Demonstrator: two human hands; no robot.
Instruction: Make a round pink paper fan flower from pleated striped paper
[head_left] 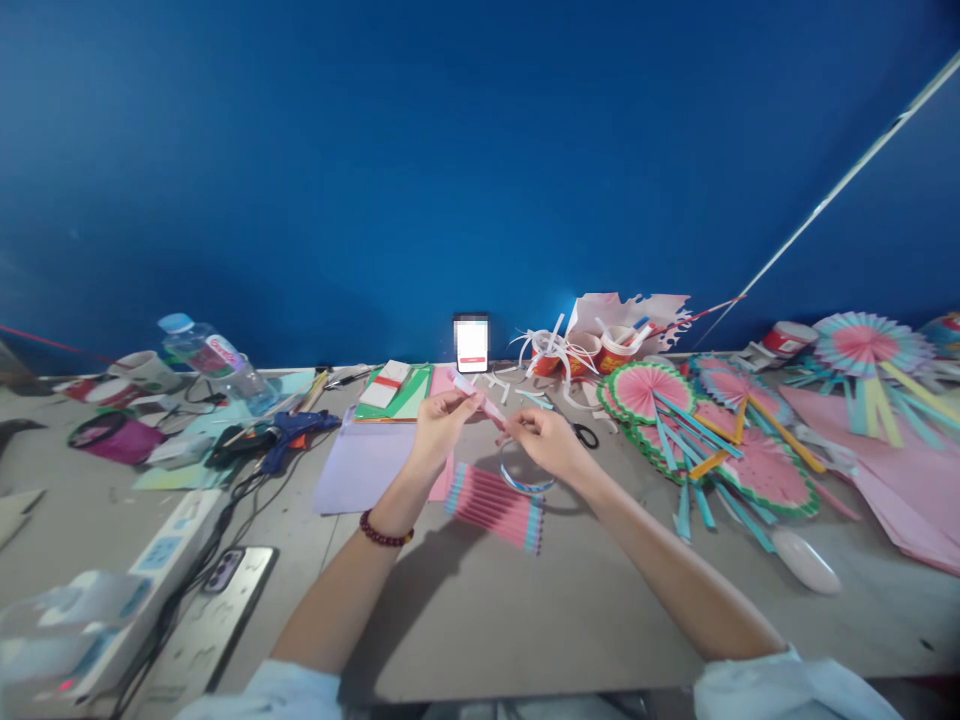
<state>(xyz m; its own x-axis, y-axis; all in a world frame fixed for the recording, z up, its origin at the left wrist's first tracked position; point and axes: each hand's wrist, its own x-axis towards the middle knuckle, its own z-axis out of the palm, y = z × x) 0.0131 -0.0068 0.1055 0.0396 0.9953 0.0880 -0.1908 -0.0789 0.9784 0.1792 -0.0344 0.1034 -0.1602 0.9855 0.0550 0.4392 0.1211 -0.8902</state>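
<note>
Here are both hands, lifted over the middle of the table [450,640] with a narrow pink strip [491,410] stretched between them! The left hand [444,425] has its thumb and fingers pinched closed on the strip, and the right hand [547,440] closes its fingertips on the lower end. Just below that right hand sits a blue-patterned ring [525,488]; whether any finger has hold of it, one cannot tell. Under the ring, the pleated pink-and-blue paper [491,508] lies flat on the tabletop. Over to the left, purple paper [360,468] and a blue glue gun [296,430]; beyond the right hand, black-handled scissors [586,436], then a cluster of watermelon-patterned paper fans [649,385]. At the back, a lit phone [472,345] stands against the blue wall [480,150].
</note>
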